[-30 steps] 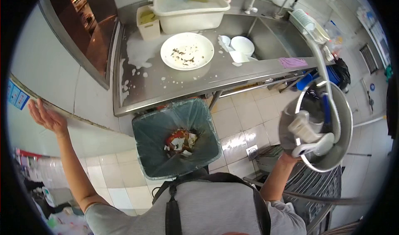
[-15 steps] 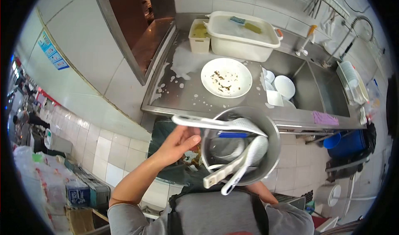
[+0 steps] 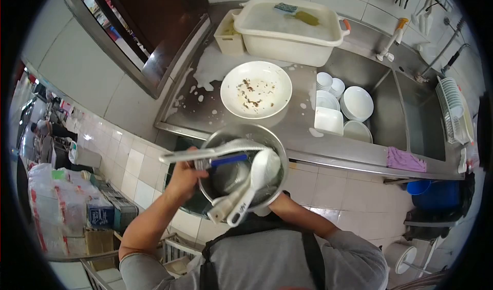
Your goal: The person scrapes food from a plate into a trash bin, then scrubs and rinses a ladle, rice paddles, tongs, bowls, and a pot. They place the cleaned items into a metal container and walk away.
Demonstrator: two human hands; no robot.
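Observation:
A round metal pot (image 3: 281, 159) is tilted in front of me, below the counter's front edge. White ladles (image 3: 266, 169) and a pale-handled utensil (image 3: 224, 206) stick out of it. A blue-and-silver utensil (image 3: 228, 160) lies across its left rim. My left hand (image 3: 185, 179) is closed at that rim, thumb and fingers around the utensil's silver end; a white handle (image 3: 177, 156) partly covers the fingers. Under the pot's right side my right hand (image 3: 280, 204) supports it, its fingers hidden. On the counter lies a white plate (image 3: 269, 74) with brown food scraps.
A large white tub (image 3: 287, 46) of cloudy water and a smaller bin (image 3: 228, 43) stand at the back. White bowls and dishes (image 3: 357, 104) sit in the sink. A purple cloth (image 3: 405, 159) hangs over its edge. Boxes (image 3: 100, 213) stand at lower left.
The pot has moved left in view, and the camera view has shifted. My left hand, apart from the rim before, has closed at it. The blue utensil now reaches over the rim.

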